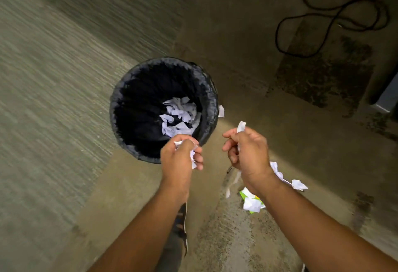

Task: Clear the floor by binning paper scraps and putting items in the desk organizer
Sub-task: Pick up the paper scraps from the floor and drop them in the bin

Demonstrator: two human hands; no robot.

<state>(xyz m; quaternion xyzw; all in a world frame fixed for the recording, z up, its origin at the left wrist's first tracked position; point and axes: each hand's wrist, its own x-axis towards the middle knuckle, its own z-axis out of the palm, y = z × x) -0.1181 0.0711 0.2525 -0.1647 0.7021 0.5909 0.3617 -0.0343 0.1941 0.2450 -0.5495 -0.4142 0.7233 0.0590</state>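
Head view, looking straight down at a carpeted floor (pixel 53 99). Round waste bin (pixel 212 91) with black liner stands centre frame; white paper scraps (pixel 179 114) lie heaped at its bottom, toward the right side.

Left hand (pixel 179 159) is over the near rim of the bin, fingers clenched around crumpled white paper (pixel 193 157) that pokes out between thumb and fingers.

Right hand (pixel 247 149) is just right of the bin, outside the rim, fist closed on a strip of white paper (pixel 241 126) sticking up past the knuckles.

More scraps on the floor: one small piece (pixel 221 111) touching the bin's right side; a string of crumpled pieces (pixel 298 184) right of the right wrist; a crumpled wad (pixel 251 204) lying on something yellow-green (pixel 243 195), between the forearms.

Black cable (pixel 331 16) looped on the floor, far right. Dark stained patch (pixel 323 75) on the carpet nearer than the cable. Grey object's corner (pixel 385 97) at the right edge, unidentifiable.
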